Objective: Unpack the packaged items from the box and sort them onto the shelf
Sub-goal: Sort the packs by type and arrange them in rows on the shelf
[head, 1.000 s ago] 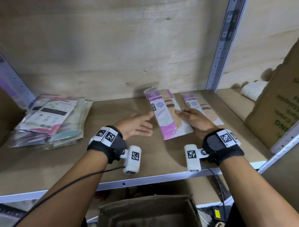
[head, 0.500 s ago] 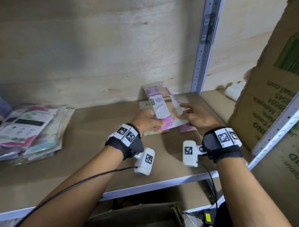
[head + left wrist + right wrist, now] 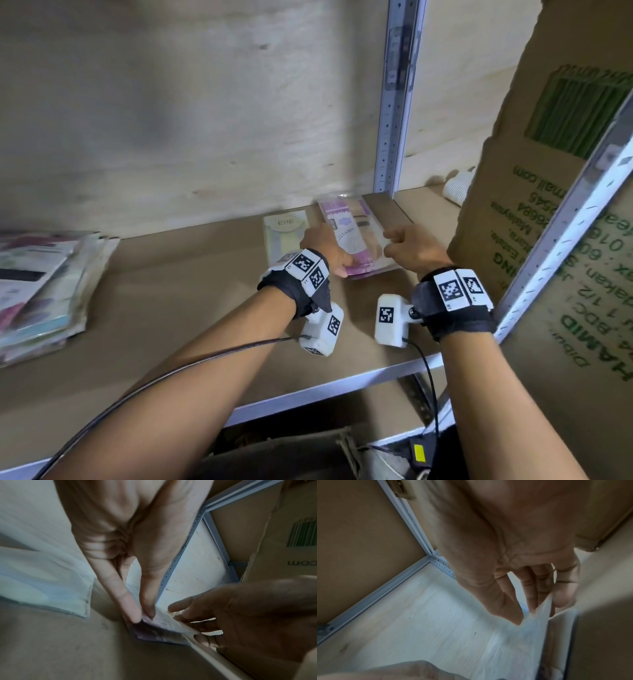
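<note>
A purple-and-white packet (image 3: 347,233) lies on the shelf board (image 3: 191,291) near the back wall, on top of more of the same kind. My left hand (image 3: 339,263) pinches its near left corner between thumb and forefinger (image 3: 135,615); the left wrist view shows that corner (image 3: 159,628) just off the board. My right hand (image 3: 388,245) has its fingers curled round the packet's right edge. In the right wrist view the clear edge (image 3: 541,615) sits between thumb and fingers. A cream-green packet (image 3: 284,233) lies flat just left of the purple ones.
A loose stack of packets (image 3: 44,284) lies at the shelf's left end. A tall cardboard box (image 3: 534,192) stands right of the grey upright (image 3: 394,113), with a white ribbed item (image 3: 457,186) behind it. An open box (image 3: 291,459) sits below the shelf edge.
My left hand, open a second ago, has taken hold of the purple packet. Both hands moved it back and right onto the second purple packet. The cream-green packet now shows beside it.
</note>
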### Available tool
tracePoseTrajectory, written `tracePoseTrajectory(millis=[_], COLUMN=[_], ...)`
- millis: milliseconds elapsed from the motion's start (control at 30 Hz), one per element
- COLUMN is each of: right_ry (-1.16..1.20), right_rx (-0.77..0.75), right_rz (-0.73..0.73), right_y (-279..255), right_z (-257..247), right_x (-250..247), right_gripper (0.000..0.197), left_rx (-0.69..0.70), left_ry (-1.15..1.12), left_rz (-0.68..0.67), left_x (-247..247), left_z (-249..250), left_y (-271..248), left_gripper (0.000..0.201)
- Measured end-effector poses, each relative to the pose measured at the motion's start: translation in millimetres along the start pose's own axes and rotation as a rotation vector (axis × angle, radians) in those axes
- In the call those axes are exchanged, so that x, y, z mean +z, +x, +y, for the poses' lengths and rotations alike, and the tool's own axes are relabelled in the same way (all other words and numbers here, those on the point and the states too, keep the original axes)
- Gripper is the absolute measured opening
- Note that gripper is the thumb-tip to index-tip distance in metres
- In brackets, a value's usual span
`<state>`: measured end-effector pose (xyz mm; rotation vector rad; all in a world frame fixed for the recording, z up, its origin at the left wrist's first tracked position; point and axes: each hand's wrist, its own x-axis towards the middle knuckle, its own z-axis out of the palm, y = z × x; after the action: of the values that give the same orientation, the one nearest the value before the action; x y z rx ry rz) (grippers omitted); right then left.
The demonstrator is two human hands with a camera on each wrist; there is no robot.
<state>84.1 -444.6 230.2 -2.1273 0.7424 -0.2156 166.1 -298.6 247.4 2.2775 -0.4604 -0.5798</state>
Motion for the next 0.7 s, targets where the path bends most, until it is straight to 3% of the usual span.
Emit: tracePoseTrajectory(millis=[267, 700], right_ry=[0.005, -0.041], right_rx=[0.034, 0.026], right_rz=[-0.006, -0.035], right_y=[-0.8, -2.4], right_z=[1.5, 2.2], right_x=[-1.2, -3.3], right_gripper=[0.048, 0.049], left_rx=[-0.049, -0.033], left_ry=[0.021, 0.094], left_rz=[0.053, 0.061], left_x=[8.8, 6.7], left_z=[7.3, 6.3], left_y=[-1.1, -6.2], left_gripper=[0.051, 0.054])
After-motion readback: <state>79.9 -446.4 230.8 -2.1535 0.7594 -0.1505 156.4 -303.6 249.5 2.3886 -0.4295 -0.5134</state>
